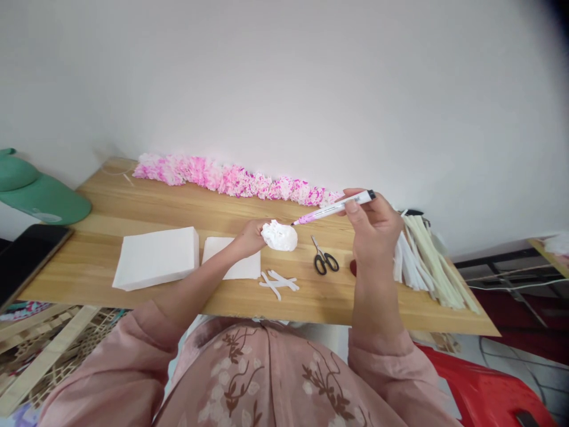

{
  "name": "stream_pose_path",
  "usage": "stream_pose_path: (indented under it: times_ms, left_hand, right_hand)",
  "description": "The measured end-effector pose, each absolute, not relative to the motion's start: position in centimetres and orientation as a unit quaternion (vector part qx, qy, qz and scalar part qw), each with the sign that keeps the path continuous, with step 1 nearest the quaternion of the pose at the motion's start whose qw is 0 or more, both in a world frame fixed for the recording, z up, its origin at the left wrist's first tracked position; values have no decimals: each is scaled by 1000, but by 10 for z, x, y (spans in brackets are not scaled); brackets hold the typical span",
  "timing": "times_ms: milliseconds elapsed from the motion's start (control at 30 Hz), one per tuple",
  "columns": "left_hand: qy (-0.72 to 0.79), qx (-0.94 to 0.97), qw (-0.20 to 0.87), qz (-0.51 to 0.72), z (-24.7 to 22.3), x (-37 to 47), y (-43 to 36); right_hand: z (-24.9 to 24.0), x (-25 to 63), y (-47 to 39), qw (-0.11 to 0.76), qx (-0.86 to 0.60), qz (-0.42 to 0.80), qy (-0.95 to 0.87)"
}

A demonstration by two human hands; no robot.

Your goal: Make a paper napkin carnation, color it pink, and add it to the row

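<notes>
My left hand (249, 238) is closed on a crumpled white paper flower (280, 236), held up over the table. A marker (331, 209) with a pink-and-white barrel lies in the grip of my right hand (373, 222), its dark tip close beside the flower's right edge; whether they touch I cannot tell. Beneath the left hand is a flat white paper sheet (244, 267). Short white strips (279, 282) lie crossed in front of the flower. Black-handled scissors (326, 261) rest on the wood between my hands.
A stack of white paper (155, 258) sits at left, with a phone (33, 258) and a green flask (42, 190) beyond. Pink-and-white paper flowers (231, 178) line the table's back edge. Bundled white and cream strips (427, 261) lie right on the wooden table (178, 204). A red seat (493, 385) stands below.
</notes>
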State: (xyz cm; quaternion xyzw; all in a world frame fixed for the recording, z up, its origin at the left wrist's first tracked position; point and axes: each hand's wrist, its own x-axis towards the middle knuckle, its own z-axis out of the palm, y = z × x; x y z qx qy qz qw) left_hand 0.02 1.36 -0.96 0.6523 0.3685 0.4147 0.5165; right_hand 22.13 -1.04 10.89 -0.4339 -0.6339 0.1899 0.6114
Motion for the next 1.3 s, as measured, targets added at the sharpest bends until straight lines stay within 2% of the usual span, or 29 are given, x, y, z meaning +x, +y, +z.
stream_pose_path:
  times_ms: [233,767,1300]
  left_hand:
    - [343,595,563,460,-3,3,12]
    - [366,574,565,466,2,4,11]
    - [373,497,622,477,12,4,8]
  right_hand:
    - [106,227,-10,619,-441,183,-623]
    - [102,226,-9,599,-465,191,-623]
    - [103,231,-11,610,-468,186,-612]
